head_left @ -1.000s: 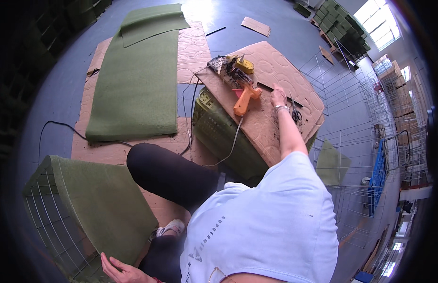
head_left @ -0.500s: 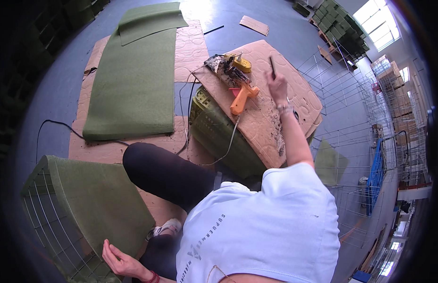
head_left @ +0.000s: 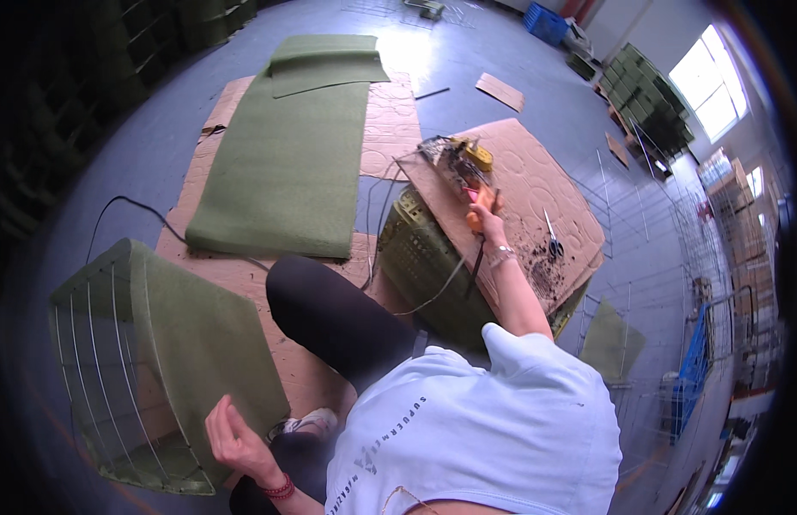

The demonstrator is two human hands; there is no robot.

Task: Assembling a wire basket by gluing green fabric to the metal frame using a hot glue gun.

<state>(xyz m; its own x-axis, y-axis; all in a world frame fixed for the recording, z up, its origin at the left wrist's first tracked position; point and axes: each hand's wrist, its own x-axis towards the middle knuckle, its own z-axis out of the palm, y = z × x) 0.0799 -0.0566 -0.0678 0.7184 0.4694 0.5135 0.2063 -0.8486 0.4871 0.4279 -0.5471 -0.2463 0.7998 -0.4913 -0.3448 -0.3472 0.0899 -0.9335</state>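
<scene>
- Head view: the right hand [head_left: 487, 219] reaches out over the cardboard sheet [head_left: 536, 184] that lies on top of a green crate [head_left: 424, 257]; its grip is closed around the orange tool [head_left: 475, 210], near the sheet's left edge.
- A dark cord [head_left: 475, 266] hangs from the tool over that edge, down along the crate; it will drag on the tool, so the handle is the place to hold.
- The tool looks like rigid plastic, light enough for one hand. Its tip is hidden by the fingers.
- Just beyond the hand, at the sheet's far left corner, sits a yellow tool [head_left: 471, 154] among a tangle of wire.
- Scissors [head_left: 553, 245] lie toward the sheet's right edge, amid dark crumbs.
- The left hand [head_left: 235, 438] rests at the near corner of the felt panel [head_left: 205, 343] lining a wire basket [head_left: 98, 360] on the floor; its fingers are half curled and seem only to touch the felt, though I cannot tell if they pinch it.
- The felt looks soft and floppy, the wire frame stiff and light; the frame gives the firmer hold.
- A long felt mat [head_left: 287, 146] lies flat on cardboard on the floor, well apart from both hands.
</scene>
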